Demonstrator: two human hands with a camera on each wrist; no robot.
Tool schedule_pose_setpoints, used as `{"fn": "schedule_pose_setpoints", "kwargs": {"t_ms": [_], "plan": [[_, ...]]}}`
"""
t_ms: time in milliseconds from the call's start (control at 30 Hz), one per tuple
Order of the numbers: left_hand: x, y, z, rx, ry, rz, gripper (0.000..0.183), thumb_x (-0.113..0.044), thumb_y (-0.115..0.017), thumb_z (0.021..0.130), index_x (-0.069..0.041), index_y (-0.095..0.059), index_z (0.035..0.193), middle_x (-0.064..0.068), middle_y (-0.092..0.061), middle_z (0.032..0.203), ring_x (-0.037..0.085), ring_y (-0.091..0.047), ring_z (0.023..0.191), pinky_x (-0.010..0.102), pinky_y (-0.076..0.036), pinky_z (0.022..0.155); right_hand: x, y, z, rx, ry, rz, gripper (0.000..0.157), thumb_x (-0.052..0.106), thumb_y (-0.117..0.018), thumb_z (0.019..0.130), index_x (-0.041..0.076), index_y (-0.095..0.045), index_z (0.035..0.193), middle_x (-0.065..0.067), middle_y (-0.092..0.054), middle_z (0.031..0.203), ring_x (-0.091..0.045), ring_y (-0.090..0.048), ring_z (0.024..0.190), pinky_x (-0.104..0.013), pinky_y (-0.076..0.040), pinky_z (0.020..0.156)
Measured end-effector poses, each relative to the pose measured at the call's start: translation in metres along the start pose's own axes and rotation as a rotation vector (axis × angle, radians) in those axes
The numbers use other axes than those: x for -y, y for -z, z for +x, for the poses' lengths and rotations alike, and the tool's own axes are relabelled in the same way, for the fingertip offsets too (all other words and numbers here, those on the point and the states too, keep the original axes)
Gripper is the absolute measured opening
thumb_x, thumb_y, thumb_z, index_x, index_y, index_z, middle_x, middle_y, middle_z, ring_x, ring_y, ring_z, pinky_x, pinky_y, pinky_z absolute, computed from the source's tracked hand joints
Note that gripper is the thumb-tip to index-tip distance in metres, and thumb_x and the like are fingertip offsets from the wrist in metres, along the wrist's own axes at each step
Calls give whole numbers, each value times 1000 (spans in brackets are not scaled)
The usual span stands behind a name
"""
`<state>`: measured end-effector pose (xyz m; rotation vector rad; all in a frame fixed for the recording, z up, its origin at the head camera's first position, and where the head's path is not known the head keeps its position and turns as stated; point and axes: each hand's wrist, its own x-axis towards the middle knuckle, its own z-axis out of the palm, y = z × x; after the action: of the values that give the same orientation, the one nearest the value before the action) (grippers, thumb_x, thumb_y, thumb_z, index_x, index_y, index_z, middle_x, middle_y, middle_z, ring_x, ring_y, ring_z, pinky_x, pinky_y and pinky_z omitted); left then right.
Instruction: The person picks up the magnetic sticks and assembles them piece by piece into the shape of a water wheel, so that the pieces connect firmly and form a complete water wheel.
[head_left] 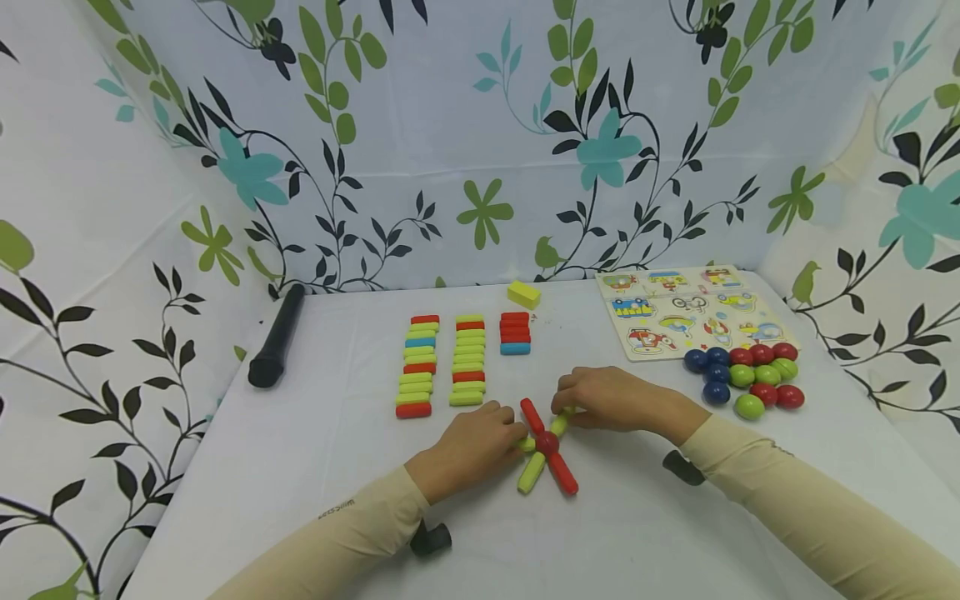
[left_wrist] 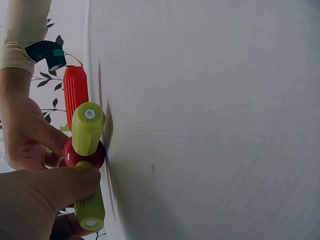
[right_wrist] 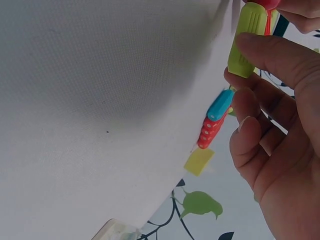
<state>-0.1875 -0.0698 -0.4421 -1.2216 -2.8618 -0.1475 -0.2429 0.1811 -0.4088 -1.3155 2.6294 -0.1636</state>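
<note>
Between my two hands a red ball has several toy rods spread out from it like a star. My left hand pinches the light green rod on the ball's left side, its thumb across the rod close to the ball. With thumb and fingertips, my right hand pinches another light green rod at the ball's upper right. A red rod points away, a second red rod points to the near right, and a green rod points to the near left. Fingers partly hide both pinched rods.
Beyond my hands lie two long columns of rods and a short red-and-blue stack. A yellow block is behind them. At right are a picture board and several coloured balls; a black microphone lies left.
</note>
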Motion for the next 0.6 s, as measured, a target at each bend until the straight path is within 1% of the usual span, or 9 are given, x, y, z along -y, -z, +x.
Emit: {"fn": "schedule_pose_setpoints", "kwargs": {"t_ms": [133,233,300,367,433,533,600], "plan": [[0,0,-1,-3,3,-5,30,-35,-79,90,-20,-75,116,-4,-69,97,9,-56,84,15,-48,65,-1,1,1,11,-5,4,29,21,-82,88,24,-76,116,7,-69,106,-12,-61,98,-28,-56,83],[0,0,-1,-7,-1,-9,30,-35,-79,90,-20,-74,115,-4,-69,97,9,-56,84,15,-48,65,-5,6,3,10,-51,32,32,18,-78,90,23,-74,121,5,-69,114,-15,-62,106,-34,-56,89],[1,0,-1,-12,-4,-11,30,-34,-79,90,-20,-74,115,-4,-69,97,9,-56,84,15,-48,65,-9,12,9,-19,-99,38,34,16,-76,91,21,-72,124,3,-69,119,-18,-63,110,-38,-56,92],[0,0,-2,-14,-5,-13,30,-34,-79,90,-20,-74,115,-4,-69,98,9,-56,85,15,-49,65,-13,17,19,-60,-155,26,34,16,-75,92,19,-72,126,0,-69,122,-20,-64,113,-41,-56,94],[0,0,-3,-16,1,-15,30,-35,-80,90,-20,-73,115,-4,-68,98,9,-57,86,16,-49,65,-16,20,34,-98,-186,-10,33,18,-75,93,16,-72,126,-4,-70,122,-24,-64,113,-43,-56,93],[-1,-1,-4,-19,6,-21,31,-35,-80,89,-20,-73,116,-4,-68,98,9,-58,88,16,-50,66,-19,22,59,-104,-216,-69,34,23,-75,93,16,-71,127,-5,-70,123,-25,-64,114,-43,-56,93],[-2,-1,-5,-28,3,-24,30,-34,-80,89,-19,-73,115,-5,-68,97,9,-57,86,15,-49,65,-20,21,73,-97,-214,-93,35,23,-75,93,16,-71,127,-5,-70,121,-25,-63,112,-43,-56,92]]}}
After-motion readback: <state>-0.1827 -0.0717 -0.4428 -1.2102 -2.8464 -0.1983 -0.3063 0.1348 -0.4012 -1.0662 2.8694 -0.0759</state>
